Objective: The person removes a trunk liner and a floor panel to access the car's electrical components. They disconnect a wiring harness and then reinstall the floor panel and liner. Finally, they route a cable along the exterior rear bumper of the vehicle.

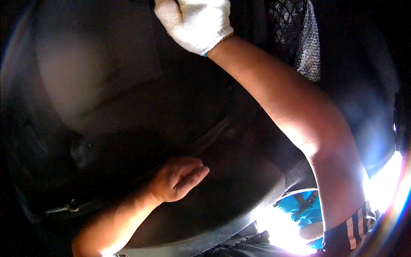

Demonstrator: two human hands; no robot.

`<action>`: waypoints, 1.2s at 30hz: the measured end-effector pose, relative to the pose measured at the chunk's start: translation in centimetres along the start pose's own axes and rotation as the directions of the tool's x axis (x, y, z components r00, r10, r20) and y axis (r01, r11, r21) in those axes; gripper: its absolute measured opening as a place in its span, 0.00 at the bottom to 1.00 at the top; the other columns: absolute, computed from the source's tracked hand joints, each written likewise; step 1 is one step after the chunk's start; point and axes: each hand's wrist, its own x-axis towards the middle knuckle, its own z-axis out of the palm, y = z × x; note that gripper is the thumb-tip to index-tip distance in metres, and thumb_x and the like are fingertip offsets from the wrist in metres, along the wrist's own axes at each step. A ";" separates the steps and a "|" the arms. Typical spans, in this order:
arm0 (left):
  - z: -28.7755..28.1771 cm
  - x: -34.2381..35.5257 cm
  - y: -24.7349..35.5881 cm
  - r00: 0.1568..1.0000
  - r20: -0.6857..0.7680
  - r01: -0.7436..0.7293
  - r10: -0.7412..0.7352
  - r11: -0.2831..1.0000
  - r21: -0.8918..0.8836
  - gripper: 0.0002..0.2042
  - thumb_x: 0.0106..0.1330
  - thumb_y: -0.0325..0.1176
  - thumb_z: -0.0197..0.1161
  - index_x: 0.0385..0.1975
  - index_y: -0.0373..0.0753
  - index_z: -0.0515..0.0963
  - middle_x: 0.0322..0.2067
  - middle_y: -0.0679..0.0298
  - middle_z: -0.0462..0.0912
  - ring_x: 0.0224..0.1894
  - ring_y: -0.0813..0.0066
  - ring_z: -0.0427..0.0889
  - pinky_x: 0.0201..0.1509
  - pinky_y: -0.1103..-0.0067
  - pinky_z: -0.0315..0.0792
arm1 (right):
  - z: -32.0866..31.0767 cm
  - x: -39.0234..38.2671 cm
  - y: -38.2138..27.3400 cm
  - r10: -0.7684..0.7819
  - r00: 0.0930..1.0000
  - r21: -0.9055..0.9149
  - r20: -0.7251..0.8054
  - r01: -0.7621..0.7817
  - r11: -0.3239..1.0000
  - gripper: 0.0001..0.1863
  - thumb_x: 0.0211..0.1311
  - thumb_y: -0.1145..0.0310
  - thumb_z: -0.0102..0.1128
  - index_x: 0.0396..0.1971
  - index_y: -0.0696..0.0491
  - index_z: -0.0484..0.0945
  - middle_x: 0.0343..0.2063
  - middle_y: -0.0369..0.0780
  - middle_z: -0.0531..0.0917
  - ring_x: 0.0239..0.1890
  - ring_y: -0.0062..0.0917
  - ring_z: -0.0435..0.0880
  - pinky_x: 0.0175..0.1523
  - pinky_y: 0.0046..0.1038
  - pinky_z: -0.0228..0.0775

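My bare left hand (180, 177) is low in the middle, fingers curled in and thumb alongside, against a dark, smooth lining (128, 107). Whether it holds anything is hidden. My right hand (195, 23), in a white knit glove, is at the top edge with its fingers bent and partly cut off by the frame; what they grip cannot be seen. Right of the glove hang a dark mesh (282, 30) and a crinkled silvery strip (308, 55), behind my forearm.
A small metal fitting (68, 207) sits on the dark lining at the lower left. A curved edge (239, 212) crosses below my hands. Beyond it at the lower right are bright daylight and a blue item with dark straps (299, 203).
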 end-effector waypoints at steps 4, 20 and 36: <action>-0.6 -0.5 -0.7 0.986 0.076 0.161 -0.150 0.973 -0.168 0.15 0.78 0.32 0.52 0.26 0.36 0.75 0.25 0.59 0.76 0.28 0.60 0.77 0.35 0.70 0.72 | 0.9 -0.2 0.7 -0.043 0.998 0.066 -0.054 0.046 0.997 0.21 0.56 0.70 0.63 0.52 0.54 0.82 0.53 0.48 0.84 0.56 0.44 0.82 0.62 0.44 0.74; -7.0 -3.3 5.3 0.935 -0.077 0.355 -0.347 0.919 0.171 0.07 0.67 0.28 0.69 0.28 0.38 0.78 0.27 0.62 0.79 0.28 0.67 0.79 0.34 0.74 0.72 | 0.8 -0.3 1.1 -0.061 0.998 0.086 -0.023 0.062 0.994 0.22 0.54 0.77 0.62 0.53 0.55 0.81 0.53 0.50 0.84 0.56 0.43 0.83 0.63 0.40 0.75; -17.0 -7.4 2.4 0.957 -0.279 0.265 0.074 0.159 0.951 0.18 0.52 0.28 0.79 0.44 0.39 0.84 0.45 0.54 0.79 0.45 0.52 0.80 0.48 0.64 0.78 | -0.8 1.2 1.2 -0.071 0.997 0.027 0.011 0.071 0.997 0.20 0.55 0.79 0.62 0.50 0.57 0.83 0.53 0.50 0.85 0.57 0.43 0.83 0.65 0.39 0.73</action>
